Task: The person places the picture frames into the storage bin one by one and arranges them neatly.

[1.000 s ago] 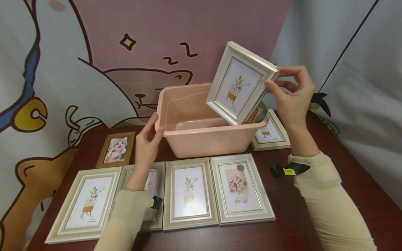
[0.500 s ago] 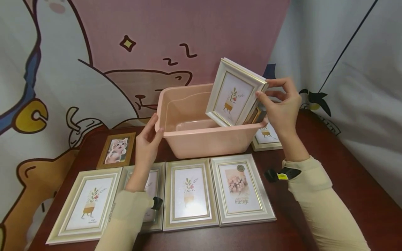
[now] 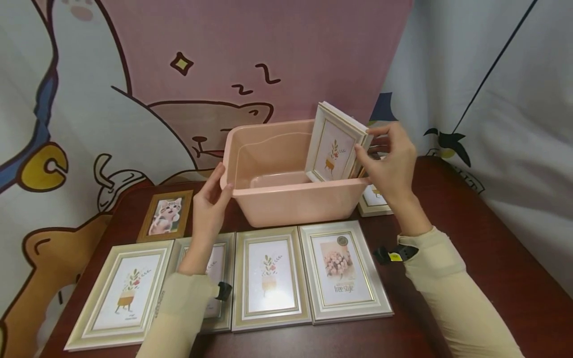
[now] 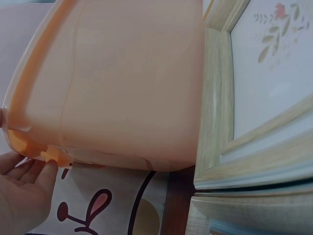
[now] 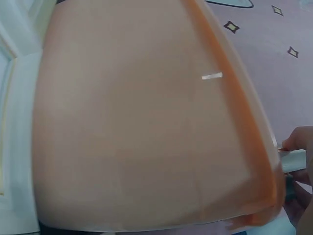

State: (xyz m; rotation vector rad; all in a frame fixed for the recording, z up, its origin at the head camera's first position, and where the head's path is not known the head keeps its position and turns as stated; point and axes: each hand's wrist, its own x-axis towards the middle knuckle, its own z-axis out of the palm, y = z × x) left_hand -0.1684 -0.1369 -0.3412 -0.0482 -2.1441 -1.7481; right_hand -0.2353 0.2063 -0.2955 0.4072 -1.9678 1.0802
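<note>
My right hand (image 3: pixel 395 161) pinches a white, gold-lined picture frame (image 3: pixel 334 146) by its right edge, with the thumb on the front. The frame stands tilted, its lower part inside the pink plastic tub (image 3: pixel 295 203) at the right end. Part of another frame shows behind it, mostly hidden. My left hand (image 3: pixel 208 209) grips the tub's left rim; in the left wrist view the thumb and fingers of that hand (image 4: pixel 27 188) hold the rim (image 4: pixel 54 154). In the right wrist view the right fingers (image 5: pixel 298 139) show at the edge, beyond the tub wall (image 5: pixel 146 117).
Several picture frames lie in a row before the tub, among them a flower-photo frame (image 3: pixel 344 271) and a plant-print frame (image 3: pixel 272 278). A brown kitten-photo frame (image 3: pixel 165 215) lies at the left. Another frame (image 3: pixel 375 201) lies right of the tub on the dark table (image 3: pixel 474 238).
My right hand has moved down and left, lowering the white picture frame deeper into the right end of the tub. The left hand has stayed on the rim.
</note>
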